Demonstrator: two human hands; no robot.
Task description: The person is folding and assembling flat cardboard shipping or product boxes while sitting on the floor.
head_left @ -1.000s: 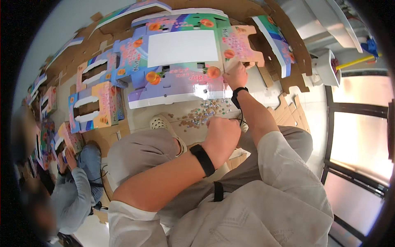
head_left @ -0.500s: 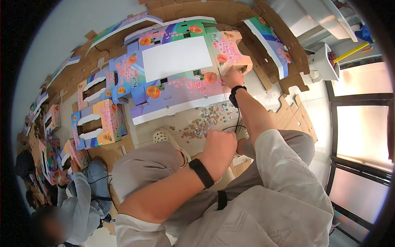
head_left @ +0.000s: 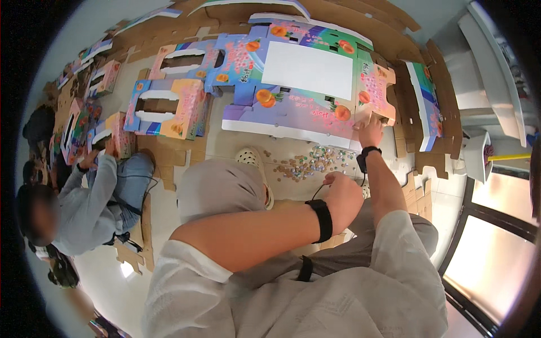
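Note:
A flat-laid printed carton [head_left: 236, 67] with peach pictures and a large white rectangle lies on the floor in front of me. Its right end flap is folded up, and my right hand [head_left: 371, 134] has its fingers on the near corner of that flap. My left hand [head_left: 345, 201] is held closed above my lap, apart from the carton. Its fingertips are pressed together, and whatever they hold, if anything, is too small to make out. Between the hand and the carton's near edge, many small round discs [head_left: 304, 169] are scattered on the floor.
Assembled cartons with handle openings [head_left: 197, 107] stand to the left. Brown cardboard sheets [head_left: 445, 107] lie at the right and back. Farther left, another person in a grey top [head_left: 90, 205] handles a carton. A white bin [head_left: 478, 158] stands at the right.
The view has swung so that the scene sits farther right and higher. My right hand stays at the carton's end flap. My left hand's fingertips have turned toward the discs.

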